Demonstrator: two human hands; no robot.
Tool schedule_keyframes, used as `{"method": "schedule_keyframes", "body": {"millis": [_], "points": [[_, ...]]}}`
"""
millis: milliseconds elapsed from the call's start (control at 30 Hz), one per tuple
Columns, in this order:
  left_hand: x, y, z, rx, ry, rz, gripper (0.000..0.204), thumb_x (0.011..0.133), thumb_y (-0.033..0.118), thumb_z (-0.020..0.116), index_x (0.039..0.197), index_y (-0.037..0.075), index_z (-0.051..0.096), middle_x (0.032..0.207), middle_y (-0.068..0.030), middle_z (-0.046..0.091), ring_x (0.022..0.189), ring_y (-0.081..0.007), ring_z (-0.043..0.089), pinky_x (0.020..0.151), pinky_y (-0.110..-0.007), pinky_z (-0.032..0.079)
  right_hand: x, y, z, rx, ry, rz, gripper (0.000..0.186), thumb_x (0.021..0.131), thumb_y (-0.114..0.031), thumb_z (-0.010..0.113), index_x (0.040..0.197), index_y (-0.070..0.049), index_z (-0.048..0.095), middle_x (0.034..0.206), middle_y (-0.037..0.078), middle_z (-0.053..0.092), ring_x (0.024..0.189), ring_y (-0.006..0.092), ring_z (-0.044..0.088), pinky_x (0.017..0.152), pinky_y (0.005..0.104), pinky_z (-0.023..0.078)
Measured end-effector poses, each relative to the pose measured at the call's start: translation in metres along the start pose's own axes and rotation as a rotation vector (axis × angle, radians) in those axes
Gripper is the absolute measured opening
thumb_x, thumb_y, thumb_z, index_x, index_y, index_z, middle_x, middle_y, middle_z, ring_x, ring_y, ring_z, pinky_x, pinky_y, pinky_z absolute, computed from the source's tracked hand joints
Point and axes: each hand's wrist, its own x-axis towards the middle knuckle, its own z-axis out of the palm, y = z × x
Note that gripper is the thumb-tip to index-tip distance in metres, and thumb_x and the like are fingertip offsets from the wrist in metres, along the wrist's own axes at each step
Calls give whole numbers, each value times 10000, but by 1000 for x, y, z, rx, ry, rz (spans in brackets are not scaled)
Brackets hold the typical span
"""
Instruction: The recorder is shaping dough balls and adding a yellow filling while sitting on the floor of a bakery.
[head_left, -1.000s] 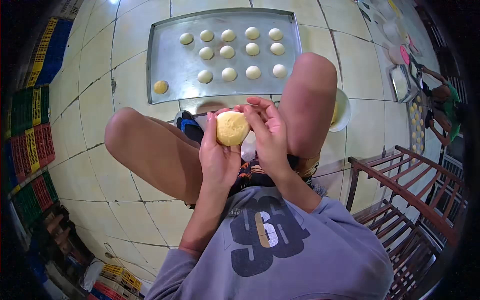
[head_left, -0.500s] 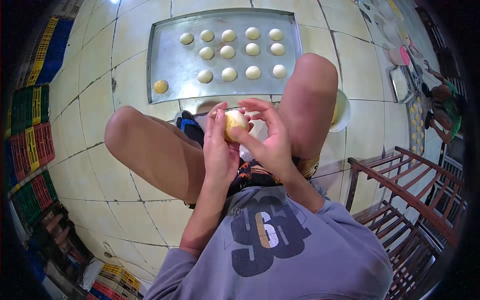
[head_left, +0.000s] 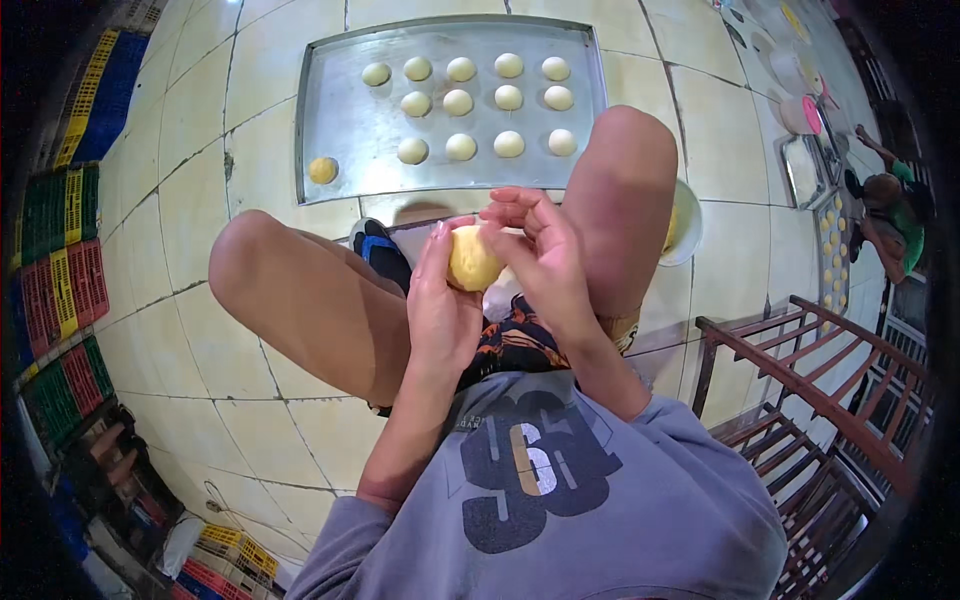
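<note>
Dough (head_left: pixel 474 260): specify location and condition.

Location: in the hands, between the knees, on the near side of the tray (head_left: pixel 350 125) and apart from it. Condition: one yellow, rounded piece with a slightly uneven surface.

Specify the grip of the left hand (head_left: pixel 445 318).

The palm is turned up. The digits curve around the left side of the dough, and fingertips show at its far edge. The dough is cradled.

Specify the grip of the right hand (head_left: pixel 548 268).

The thumb reaches to the upper right edge of the dough. The fingers are bent and raised beyond it, with small gaps between them. Whether they press on the far side of the dough cannot be told from this view.

List the contents of the tray.

Thirteen white balls (head_left: pixel 457 102) in three rows: five in the far row, four in the middle row, four in the near row. The balls stand apart from one another. One yellow ball (head_left: pixel 322 170) sits alone near the left near corner.

List adjacent items.

A bowl (head_left: pixel 690 232) stands on the tiled floor (head_left: pixel 270 340), just beside the right knee (head_left: pixel 627 150) and partly hidden by it; yellow material shows inside. A sandal (head_left: pixel 376 243) is visible beyond the left leg.

List peripheral items.

Left side: stacked crates (head_left: pixel 66 215) in blue, yellow, green and red. Right side: a reddish-brown rack (head_left: pixel 848 418). Farther right: another person (head_left: pixel 885 225), near a long tray of yellow pieces (head_left: pixel 832 250).
</note>
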Motion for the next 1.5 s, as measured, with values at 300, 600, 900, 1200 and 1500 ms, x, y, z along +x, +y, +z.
{"method": "schedule_keyframes", "body": {"millis": [300, 600, 900, 1200, 1500], "points": [[-4, 5, -3, -76, -12, -36, 276, 1011, 238, 441, 1125, 18, 563, 1094, -109, 608, 965, -172, 606, 866, -288, 505, 5, 12, -1, 140, 40, 65, 301, 883, -46, 626, 1174, -24, 552, 1062, 84, 612, 949, 134, 570, 826, 223, 447], [-6, 9, -3, -184, -42, -118, 307, 1020, 264, 431, 1164, 16, 540, 1133, -121, 598, 1022, -197, 604, 922, -324, 503, -1, 9, 3, 24, 28, 8, 258, 910, -60, 598, 1161, -17, 553, 1064, 100, 618, 980, 142, 578, 840, 241, 460], [-3, 3, -8, -417, -45, -93, 323, 1019, 261, 432, 1197, 4, 513, 1151, -144, 606, 1036, -232, 616, 966, -361, 501, -2, 20, 14, 121, 106, -71, 212, 945, -98, 569, 1145, -29, 564, 995, 98, 654, 875, 130, 600, 802, 219, 472], [13, 0, -8, -431, 67, 1, 328, 1018, 284, 443, 1202, 24, 521, 1186, -149, 595, 1062, -227, 605, 957, -351, 498, 17, 21, 1, -105, 79, 72, 235, 996, -101, 478, 1195, -12, 565, 1130, 100, 617, 1023, 137, 574, 878, 242, 465], [116, -21, -67, 113, 314, 292, 293, 1001, 245, 454, 1162, 16, 543, 1057, -113, 600, 957, -172, 566, 853, -277, 474, 93, 89, 14, 143, -84, 345, 278, 1007, -123, 444, 1229, -3, 560, 1144, 91, 610, 1022, 152, 577, 875, 258, 483]]}}
